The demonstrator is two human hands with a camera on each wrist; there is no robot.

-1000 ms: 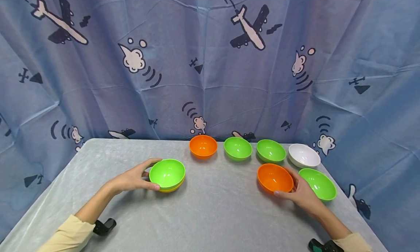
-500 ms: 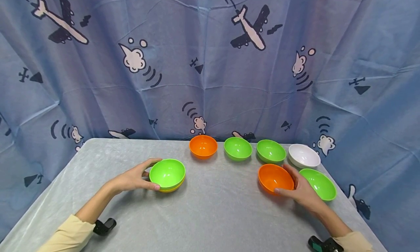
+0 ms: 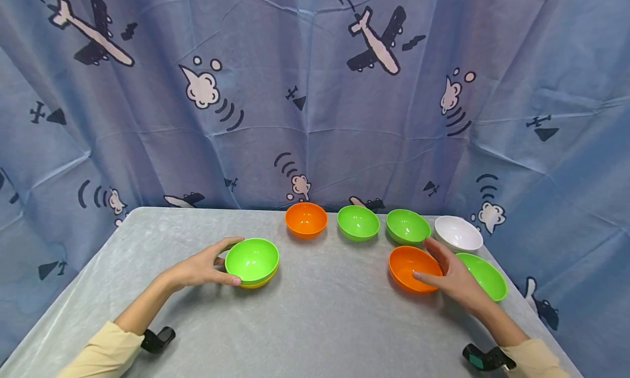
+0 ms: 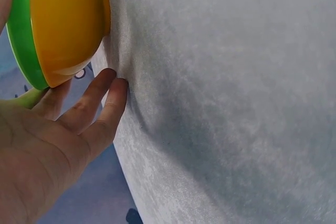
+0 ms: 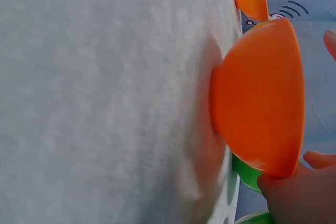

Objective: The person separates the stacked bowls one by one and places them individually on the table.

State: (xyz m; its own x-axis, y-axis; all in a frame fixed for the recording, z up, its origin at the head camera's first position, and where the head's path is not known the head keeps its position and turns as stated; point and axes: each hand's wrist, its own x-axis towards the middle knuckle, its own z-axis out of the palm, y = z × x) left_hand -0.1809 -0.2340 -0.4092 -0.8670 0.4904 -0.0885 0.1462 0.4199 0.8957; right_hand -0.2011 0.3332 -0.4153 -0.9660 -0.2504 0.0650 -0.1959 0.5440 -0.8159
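My left hand [image 3: 202, 266] grips a green bowl [image 3: 252, 260] by its side, thumb at the front rim and fingers behind. That bowl sits nested in a yellow bowl [image 4: 68, 24], whose foot is at the tabletop in the left wrist view. On the right, an orange bowl [image 3: 413, 268] stands upright on the table. My right hand [image 3: 455, 274] is spread at its right side, thumb overlapping the bowl's inside in the head view. In the right wrist view the thumb is apart from the rim, while other fingers [image 5: 286, 182] are right at the lower edge.
Along the back of the grey-covered table [image 3: 305, 334] stand another orange bowl [image 3: 305, 220], two green bowls [image 3: 357, 223] and a white bowl [image 3: 459, 233]. One more green bowl [image 3: 484, 277] lies right behind my right hand. A blue patterned curtain [image 3: 315, 93] hangs behind.
My right hand has loosened and lifted slightly from the orange bowl's rim, its fingers spreading apart. The orange bowl has barely shifted. My left hand and its stacked bowls stay put.
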